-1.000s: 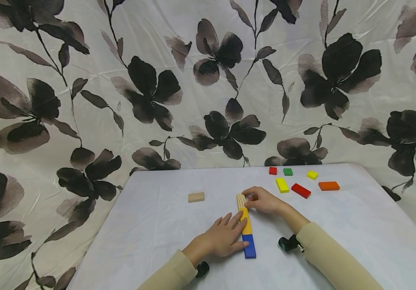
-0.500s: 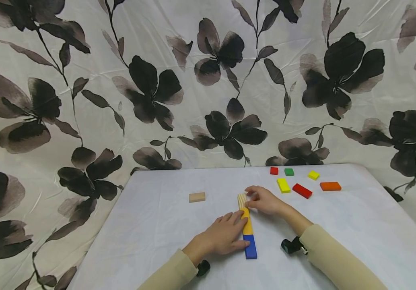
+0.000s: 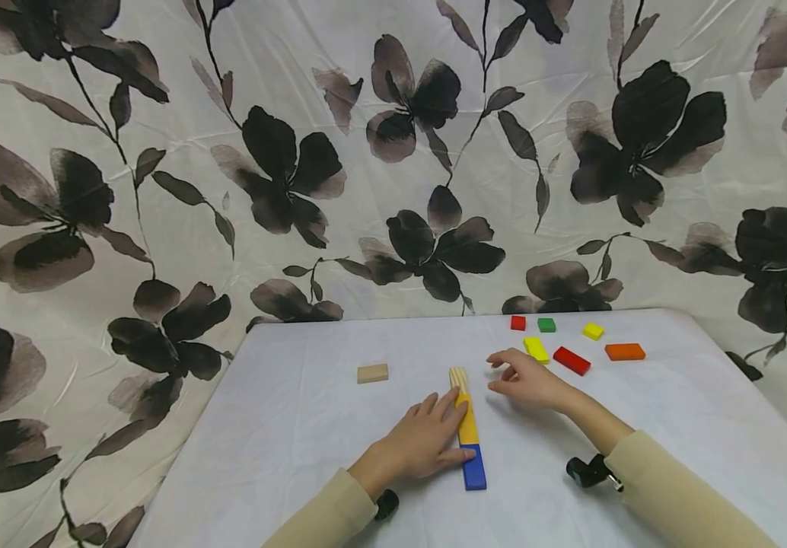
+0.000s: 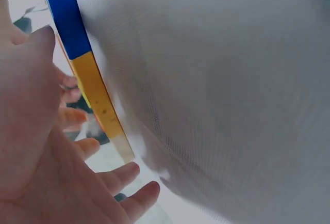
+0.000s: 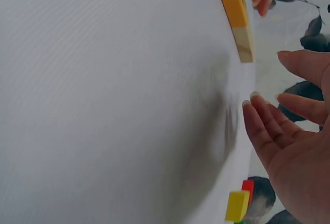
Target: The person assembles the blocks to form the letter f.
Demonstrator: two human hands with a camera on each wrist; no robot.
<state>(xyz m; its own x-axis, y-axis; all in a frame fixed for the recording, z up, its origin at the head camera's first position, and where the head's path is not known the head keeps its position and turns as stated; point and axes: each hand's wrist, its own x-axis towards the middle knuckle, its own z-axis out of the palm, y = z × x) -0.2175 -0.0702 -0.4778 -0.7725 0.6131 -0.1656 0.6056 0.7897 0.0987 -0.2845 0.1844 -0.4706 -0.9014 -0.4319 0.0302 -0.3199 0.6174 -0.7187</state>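
A blue block (image 3: 475, 473), a yellow-orange block (image 3: 469, 431) and a pale striped wooden block (image 3: 458, 379) lie end to end in one line on the white table. My left hand (image 3: 417, 440) rests along the line's left side, fingers extended, index fingertip at the yellow-orange block and thumb at the blue one. In the left wrist view the blue block (image 4: 67, 20) and yellow-orange block (image 4: 101, 100) appear beside the spread fingers. To the right of the pale end, my right hand (image 3: 529, 380) hovers with loosely bent fingers and holds nothing.
A plain wooden block (image 3: 372, 373) lies to the left. At the back right are a red cube (image 3: 518, 323), green block (image 3: 546, 325), small yellow block (image 3: 593, 330), longer yellow block (image 3: 536, 350), long red block (image 3: 571, 361) and orange block (image 3: 625, 352). Floral cloth (image 3: 421, 251) hangs behind.
My right hand has let go of the pale striped block and moved right, away from the line. The left hand stays by the blocks with only a slight finger shift.
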